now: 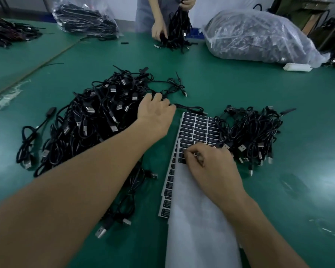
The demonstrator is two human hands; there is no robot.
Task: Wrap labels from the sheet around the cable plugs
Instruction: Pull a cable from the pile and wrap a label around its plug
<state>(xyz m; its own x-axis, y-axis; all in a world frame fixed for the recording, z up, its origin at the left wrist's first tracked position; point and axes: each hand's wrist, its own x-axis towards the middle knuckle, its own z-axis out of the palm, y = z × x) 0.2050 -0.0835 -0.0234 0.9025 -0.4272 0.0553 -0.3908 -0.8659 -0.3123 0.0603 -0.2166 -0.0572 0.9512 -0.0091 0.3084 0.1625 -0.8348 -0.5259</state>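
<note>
A big heap of black USB cables lies on the green table at centre left. My left hand reaches over its right edge, fingers curled round one black cable that trails off to the right. The label sheet, rows of small black labels on white backing, lies in front of me. My right hand rests on the sheet and pinches a small label between thumb and forefinger. A smaller heap of cables sits just right of the sheet.
Across the table another person's hands hold a bundle of black cables. Clear plastic bags of cables stand at the back left and back right. A white block lies by the right bag.
</note>
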